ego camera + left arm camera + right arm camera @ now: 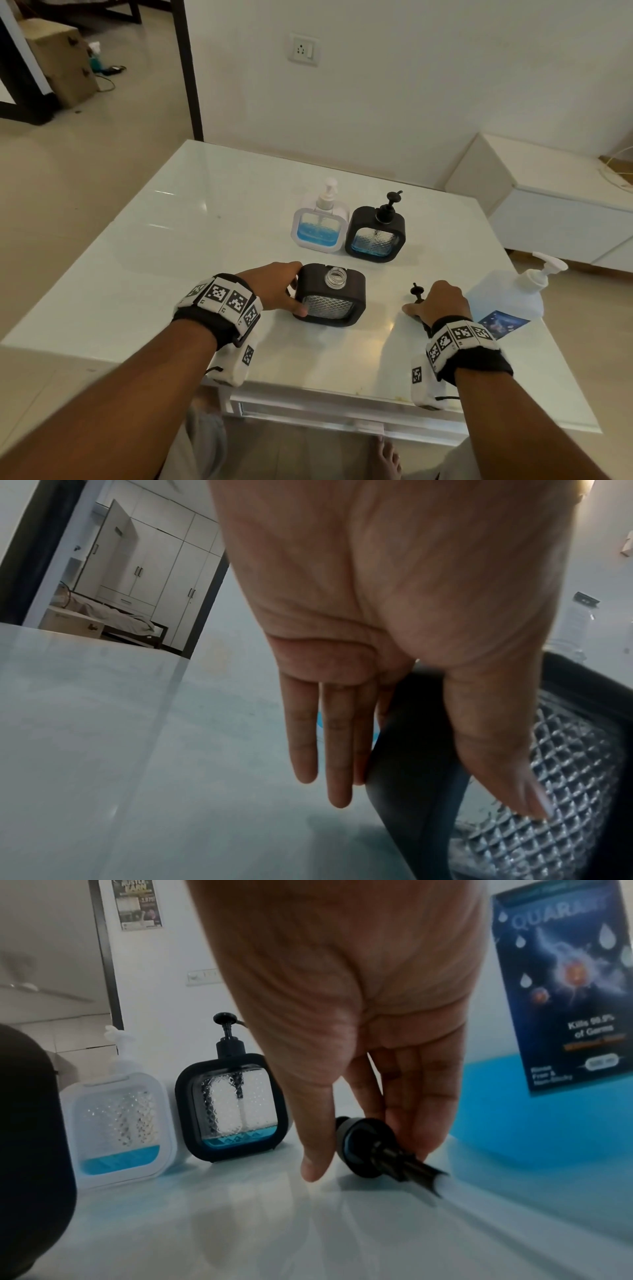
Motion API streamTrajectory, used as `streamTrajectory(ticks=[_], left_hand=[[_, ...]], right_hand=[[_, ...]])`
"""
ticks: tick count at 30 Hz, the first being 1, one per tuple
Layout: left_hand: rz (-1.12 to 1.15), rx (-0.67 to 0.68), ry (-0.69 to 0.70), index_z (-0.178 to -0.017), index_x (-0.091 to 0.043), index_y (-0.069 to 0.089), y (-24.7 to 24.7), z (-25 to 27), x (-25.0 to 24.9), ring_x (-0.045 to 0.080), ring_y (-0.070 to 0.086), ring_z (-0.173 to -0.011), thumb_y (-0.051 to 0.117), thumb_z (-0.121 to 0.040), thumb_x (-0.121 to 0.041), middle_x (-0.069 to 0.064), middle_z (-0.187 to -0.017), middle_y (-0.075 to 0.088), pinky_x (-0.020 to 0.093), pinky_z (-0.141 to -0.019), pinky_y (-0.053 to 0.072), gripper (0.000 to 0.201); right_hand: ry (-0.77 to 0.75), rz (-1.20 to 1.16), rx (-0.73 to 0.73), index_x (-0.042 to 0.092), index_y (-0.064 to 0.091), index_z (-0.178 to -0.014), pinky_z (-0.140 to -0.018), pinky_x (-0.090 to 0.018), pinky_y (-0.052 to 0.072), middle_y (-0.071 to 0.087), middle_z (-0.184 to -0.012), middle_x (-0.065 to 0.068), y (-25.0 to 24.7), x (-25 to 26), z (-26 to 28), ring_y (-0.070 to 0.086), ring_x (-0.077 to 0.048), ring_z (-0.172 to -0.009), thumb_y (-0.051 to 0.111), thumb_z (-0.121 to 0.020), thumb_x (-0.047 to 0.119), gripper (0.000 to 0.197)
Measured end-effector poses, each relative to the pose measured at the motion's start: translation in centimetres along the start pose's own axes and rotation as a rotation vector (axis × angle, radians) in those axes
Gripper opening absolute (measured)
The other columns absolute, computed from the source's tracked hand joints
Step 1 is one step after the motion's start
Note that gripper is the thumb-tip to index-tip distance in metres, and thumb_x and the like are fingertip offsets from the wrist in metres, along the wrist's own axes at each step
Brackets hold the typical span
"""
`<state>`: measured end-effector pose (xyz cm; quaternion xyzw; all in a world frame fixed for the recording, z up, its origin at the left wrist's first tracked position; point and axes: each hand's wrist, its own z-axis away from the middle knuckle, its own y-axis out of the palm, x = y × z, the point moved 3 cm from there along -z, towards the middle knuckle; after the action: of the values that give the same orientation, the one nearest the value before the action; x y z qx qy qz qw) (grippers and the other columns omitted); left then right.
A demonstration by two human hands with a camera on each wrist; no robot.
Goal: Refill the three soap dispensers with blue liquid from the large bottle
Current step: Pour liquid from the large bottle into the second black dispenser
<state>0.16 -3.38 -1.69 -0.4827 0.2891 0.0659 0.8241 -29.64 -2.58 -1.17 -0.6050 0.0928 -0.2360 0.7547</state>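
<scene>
Right wrist view, fingers (416,1104) on black pump (368,1146), blue liquid low in far dispensers (236,1110)

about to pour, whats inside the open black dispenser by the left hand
Through the open neck and patterned window, the near black dispenser shows no blue liquid; its black frame hides the bottom edge.

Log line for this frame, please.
left hand steadies open dispenser | right hand lays pump on table | no pouring
</scene>
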Motion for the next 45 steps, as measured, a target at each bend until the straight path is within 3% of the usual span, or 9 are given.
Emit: streamTrajectory(ticks=[4, 16, 22, 25, 28, 33, 36, 38, 45], left_hand=[[0.004, -0.008, -0.001, -0.128, -0.015, 0.045, 0.1, 0.1, 0.0, 0.019, 0.062, -0.102, 0.081, -0.073, -0.036, 0.002, -0.122, 0.059, 0.042, -0.093, 0.050, 0.069], [0.049, -0.020, -0.002, -0.133, -0.015, 0.039, 0.4, 0.4, 0.1, 0.019, 0.063, -0.102, 0.081, -0.075, -0.034, 0.004, -0.127, 0.056, 0.040, -0.092, 0.050, 0.074], [0.073, -0.018, 0.003, -0.135, -0.017, 0.036, 0.4, 0.1, 0.5, 0.015, 0.059, -0.093, 0.083, -0.072, -0.033, 0.004, -0.127, 0.056, 0.035, -0.087, 0.050, 0.080], [0.094, 0.006, -0.015, -0.138, -0.017, 0.033, 0.6, 0.0, 0.7, 0.017, 0.058, -0.094, 0.083, -0.072, -0.032, 0.004, -0.126, 0.056, 0.034, -0.084, 0.050, 0.084], [0.090, -0.012, -0.016, -0.137, -0.018, 0.035, 0.8, 0.0, 0.9, 0.016, 0.058, -0.092, 0.084, -0.070, -0.033, 0.003, -0.123, 0.057, 0.037, -0.090, 0.049, 0.085], [0.152, -0.077, 0.037, -0.136, -0.019, 0.030, 1.2, 0.1, 0.2, 0.018, 0.061, -0.098, 0.085, -0.069, -0.028, 0.002, -0.122, 0.056, 0.039, -0.093, 0.049, 0.087], [0.167, -0.122, 0.084, -0.132, -0.017, 0.031, 1.5, 0.1, -0.4, 0.020, 0.058, -0.106, 0.083, -0.072, -0.027, 0.002, -0.122, 0.056, 0.039, -0.095, 0.048, 0.080], [0.170, -0.148, 0.097, -0.127, -0.015, 0.033, 1.6, 0.1, -0.6, 0.020, 0.058, -0.106, 0.081, -0.075, -0.028, 0.005, -0.122, 0.058, 0.037, -0.093, 0.049, 0.071], [0.139, -0.169, 0.083, -0.114, -0.017, 0.036, 1.6, 0.0, -0.5, 0.021, 0.060, -0.102, 0.081, -0.074, -0.030, 0.005, -0.118, 0.060, 0.038, -0.090, 0.051, 0.062]], right_hand=[[0.012, 0.001, -0.017, 0.002, 0.057, -0.108, -0.078, -0.030, 0.044, 0.064, -0.109, -0.014, -0.3, -0.5, 0.4, 0.062, -0.029, -0.100, 0.077, -0.081, 0.034, 0.046], [-0.035, 0.105, -0.085, 0.005, 0.057, -0.116, -0.087, -0.034, 0.049, 0.061, -0.115, -0.013, -1.1, -0.7, 1.6, 0.061, -0.028, -0.104, 0.071, -0.086, 0.028, 0.040], [-0.008, -0.134, -0.235, 0.011, 0.058, -0.115, -0.084, -0.037, 0.046, 0.064, -0.111, -0.008, -4.3, -2.4, 3.7, 0.061, -0.030, -0.103, 0.073, -0.084, 0.033, 0.040], [0.020, -0.232, -0.256, 0.019, 0.068, -0.097, -0.081, -0.036, 0.050, 0.069, -0.093, -0.001, -6.3, -4.9, 5.1, 0.065, -0.024, -0.086, 0.069, -0.084, 0.041, 0.026], [0.120, -0.291, -0.185, 0.015, 0.070, -0.086, -0.079, -0.038, 0.055, 0.069, -0.081, -0.004, -7.6, -8.3, 5.4, 0.066, -0.023, -0.076, 0.073, -0.079, 0.043, 0.030], [0.222, -0.488, 0.021, 0.001, 0.060, -0.099, -0.084, -0.043, 0.051, 0.068, -0.097, -0.012, -8.0, -11.8, 5.0, 0.065, -0.026, -0.086, 0.086, -0.072, 0.030, 0.047], [0.208, -0.572, -0.093, 0.007, 0.048, -0.132, -0.095, -0.053, 0.048, 0.057, -0.127, -0.014, -7.5, -12.1, 4.0, 0.057, -0.032, -0.111, 0.092, -0.059, 0.039, 0.091], [0.196, -0.668, -0.156, 0.009, 0.037, -0.141, -0.098, -0.054, 0.046, 0.049, -0.138, -0.013, -7.0, -11.7, 3.5, 0.051, -0.032, -0.121, 0.093, -0.057, 0.039, 0.106], [0.157, -0.780, -0.253, 0.014, 0.033, -0.144, -0.095, -0.052, 0.049, 0.053, -0.135, -0.012, -5.6, -12.0, 1.7, 0.055, -0.031, -0.111, 0.088, -0.068, 0.020, 0.094]])
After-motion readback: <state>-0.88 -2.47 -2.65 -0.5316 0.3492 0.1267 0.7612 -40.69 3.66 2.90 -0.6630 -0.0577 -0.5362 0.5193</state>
